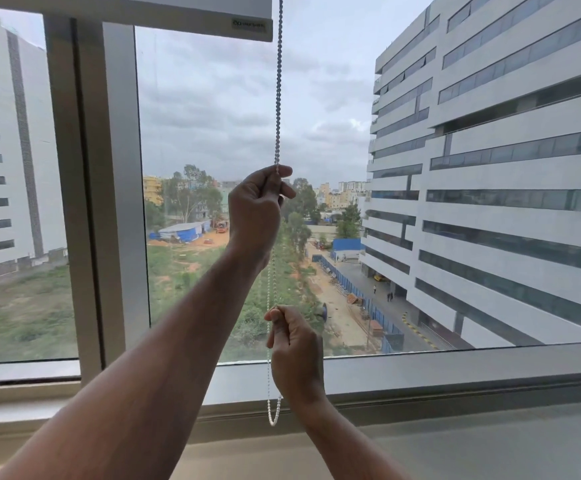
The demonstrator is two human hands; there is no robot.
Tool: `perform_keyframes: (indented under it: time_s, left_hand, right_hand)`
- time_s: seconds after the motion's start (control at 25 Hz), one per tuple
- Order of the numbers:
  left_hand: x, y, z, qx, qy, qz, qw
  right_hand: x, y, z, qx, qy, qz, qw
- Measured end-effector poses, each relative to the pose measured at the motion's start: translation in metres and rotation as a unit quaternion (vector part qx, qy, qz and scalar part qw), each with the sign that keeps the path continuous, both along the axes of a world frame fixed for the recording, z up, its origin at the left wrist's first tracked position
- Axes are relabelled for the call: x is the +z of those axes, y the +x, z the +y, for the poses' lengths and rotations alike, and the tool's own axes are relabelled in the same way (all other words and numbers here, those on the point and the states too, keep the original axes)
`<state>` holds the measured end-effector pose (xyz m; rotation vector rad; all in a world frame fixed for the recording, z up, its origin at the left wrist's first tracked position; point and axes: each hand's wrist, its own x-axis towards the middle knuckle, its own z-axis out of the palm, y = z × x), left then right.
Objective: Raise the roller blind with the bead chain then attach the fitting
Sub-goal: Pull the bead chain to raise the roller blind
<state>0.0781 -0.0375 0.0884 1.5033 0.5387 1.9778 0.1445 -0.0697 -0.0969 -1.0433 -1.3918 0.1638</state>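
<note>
Head view: roller blind up near top of window, bottom bar with small label at upper edge of frame. Bead chain hangs from right end of blind, straight down in front of glass. Left hand raised, fist closed round chain — right hand lower, fingers pinched shut on same chain. Chain loop dangles below right hand, just above window sill. Fitting not made out.

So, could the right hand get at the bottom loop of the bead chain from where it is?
Probably yes. The right hand grips the bead chain, and the loop hangs free beside its wrist, above the sill, with nothing between them.
</note>
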Motion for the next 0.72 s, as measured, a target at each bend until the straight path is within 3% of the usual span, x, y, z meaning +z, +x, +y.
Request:
perform_keyframes:
  time_s: [0.16,0.32,0.56,0.72]
  left_hand:
    - [-0.01,-0.004,0.003,0.015,0.012,0.006,1.0]
    - [-0.028,-0.006,0.006,0.019,0.01,0.011,1.0]
    - [-0.065,-0.001,0.007,0.012,-0.02,0.001,1.0]
    - [-0.084,0.001,0.008,0.007,-0.028,0.017,0.999]
  right_hand:
    - [0.009,0.007,0.007,-0.014,-0.02,0.007,1.0]
    - [0.06,0.009,0.009,-0.041,0.0,0.068,0.997]
    - [0.153,0.003,0.017,0.03,0.048,0.138,0.989]
    - [0.184,-0.006,0.024,0.043,0.08,0.125,0.988]
